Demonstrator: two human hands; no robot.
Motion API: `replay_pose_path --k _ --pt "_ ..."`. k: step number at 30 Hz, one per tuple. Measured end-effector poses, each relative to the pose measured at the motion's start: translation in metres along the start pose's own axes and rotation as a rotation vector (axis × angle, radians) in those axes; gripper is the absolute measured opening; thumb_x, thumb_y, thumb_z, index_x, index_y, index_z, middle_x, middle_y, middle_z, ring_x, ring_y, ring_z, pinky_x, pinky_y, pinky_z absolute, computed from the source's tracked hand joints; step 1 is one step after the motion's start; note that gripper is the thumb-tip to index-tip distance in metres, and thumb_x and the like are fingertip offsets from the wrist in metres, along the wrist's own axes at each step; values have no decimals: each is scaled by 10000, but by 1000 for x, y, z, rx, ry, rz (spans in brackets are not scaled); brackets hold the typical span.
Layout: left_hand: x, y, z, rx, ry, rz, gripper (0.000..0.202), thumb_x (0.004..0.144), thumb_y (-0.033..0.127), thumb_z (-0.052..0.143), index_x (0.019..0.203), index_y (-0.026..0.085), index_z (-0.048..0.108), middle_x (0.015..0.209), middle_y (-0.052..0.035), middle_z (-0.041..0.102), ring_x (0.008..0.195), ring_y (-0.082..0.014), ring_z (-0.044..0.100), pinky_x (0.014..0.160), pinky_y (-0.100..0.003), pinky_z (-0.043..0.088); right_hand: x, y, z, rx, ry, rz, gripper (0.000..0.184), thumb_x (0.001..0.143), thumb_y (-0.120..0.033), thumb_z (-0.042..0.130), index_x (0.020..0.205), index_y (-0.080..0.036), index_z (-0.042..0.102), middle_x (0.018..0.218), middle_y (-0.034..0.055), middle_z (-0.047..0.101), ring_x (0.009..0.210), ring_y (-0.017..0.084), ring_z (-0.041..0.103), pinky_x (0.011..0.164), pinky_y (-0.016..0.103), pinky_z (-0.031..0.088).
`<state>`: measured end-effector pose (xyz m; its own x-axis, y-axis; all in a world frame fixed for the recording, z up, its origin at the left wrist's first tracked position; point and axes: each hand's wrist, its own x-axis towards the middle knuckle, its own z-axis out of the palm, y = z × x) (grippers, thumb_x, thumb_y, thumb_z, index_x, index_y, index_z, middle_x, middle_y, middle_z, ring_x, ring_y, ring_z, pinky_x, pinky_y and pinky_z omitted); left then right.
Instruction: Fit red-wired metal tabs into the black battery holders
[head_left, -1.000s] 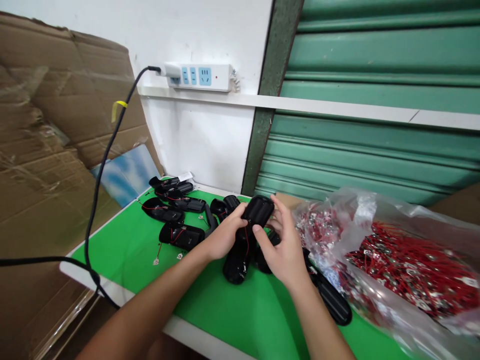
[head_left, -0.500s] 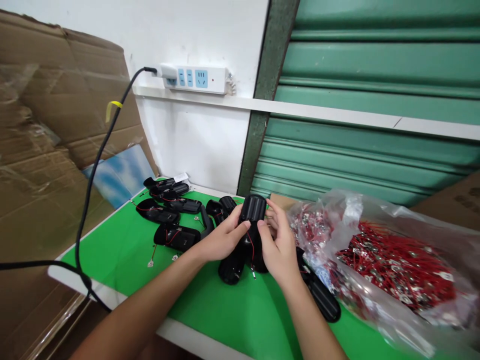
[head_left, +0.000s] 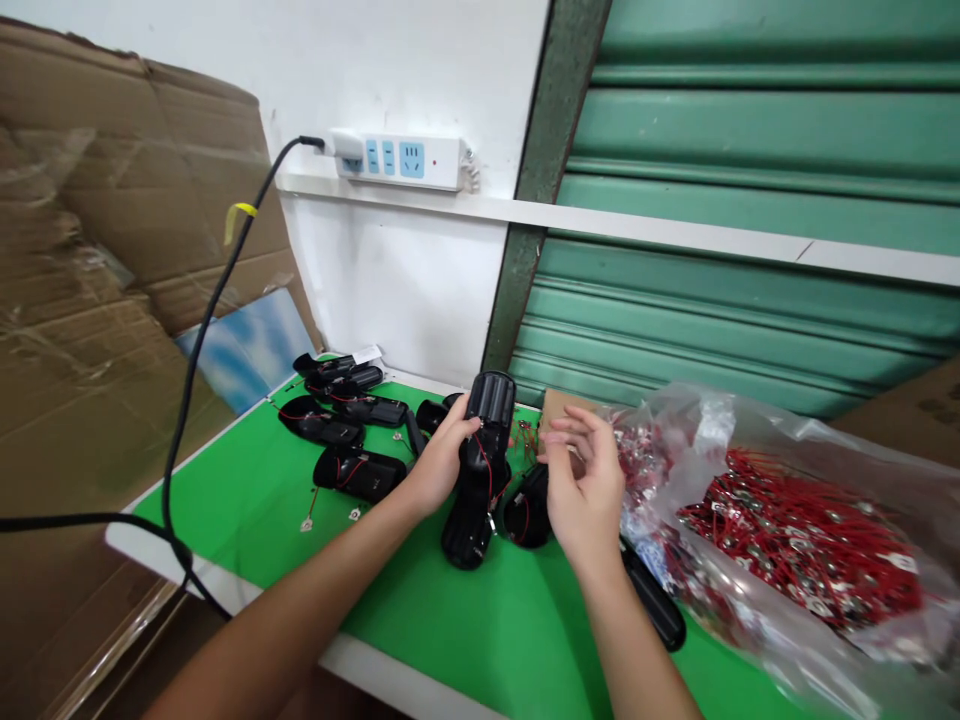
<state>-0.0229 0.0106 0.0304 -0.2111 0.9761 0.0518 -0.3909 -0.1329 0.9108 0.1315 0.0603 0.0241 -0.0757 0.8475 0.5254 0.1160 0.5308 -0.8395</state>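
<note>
In my left hand (head_left: 441,455), fingers closed round its left side, is a black plastic housing (head_left: 491,400) with a ribbed end pointing up. A thin red wire loops across its middle. Directly below it, another black housing (head_left: 466,530) lies on the green mat (head_left: 420,610); whether they touch I cannot tell. My right hand (head_left: 585,480) hovers just to the right, fingers loosely bent and apart, with nothing visible in them. Close by its thumb side rests a hollow black housing (head_left: 527,510) with red wire. Part of a further black housing (head_left: 654,600) shows beyond my right wrist.
Several black housings (head_left: 360,472) with red wires and small metal tabs lie on the left. A clear plastic bag (head_left: 712,408) full of red wires (head_left: 810,540) takes up the right. A black cable (head_left: 199,350) hangs at left from a power strip (head_left: 431,162).
My right hand has let go of the black housing and moved a little to the right. My left hand keeps hold of the housing, which has shifted slightly left and up.
</note>
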Motion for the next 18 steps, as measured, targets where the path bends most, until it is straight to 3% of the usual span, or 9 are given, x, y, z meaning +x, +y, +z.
replay_pose_path --k 5,12,15,18 --pt "4 0 -3 73 124 82 491 889 432 567 1314 186 591 1174 -72 699 1156 -256 654 1049 -371 498 8 5 -8 -248 -64 -97 193 936 -305 516 988 -194 665 880 51 667 708 182 617 659 323 507" --pt "7 -7 -7 209 56 188 465 999 466 415 1318 182 601 1426 -72 599 1402 -233 479 1250 -346 287 15 16 -21 -599 -132 -279 293 832 -158 438 1001 -181 676 991 97 670 882 253 653 811 394 510" --pt "7 -9 -8 171 12 180 461 958 392 435 1341 180 576 1421 -69 596 1375 -238 497 1222 -352 324 16 17 -22 -633 -168 -256 259 827 -175 447 937 -192 680 960 97 683 890 274 650 824 420 503" --pt "5 -6 -5 156 -22 63 501 895 360 487 1363 190 544 1296 -67 650 1207 -253 597 1058 -362 459 13 11 -16 -393 -215 -185 210 875 -220 474 918 -204 679 900 68 696 838 234 667 768 367 520"
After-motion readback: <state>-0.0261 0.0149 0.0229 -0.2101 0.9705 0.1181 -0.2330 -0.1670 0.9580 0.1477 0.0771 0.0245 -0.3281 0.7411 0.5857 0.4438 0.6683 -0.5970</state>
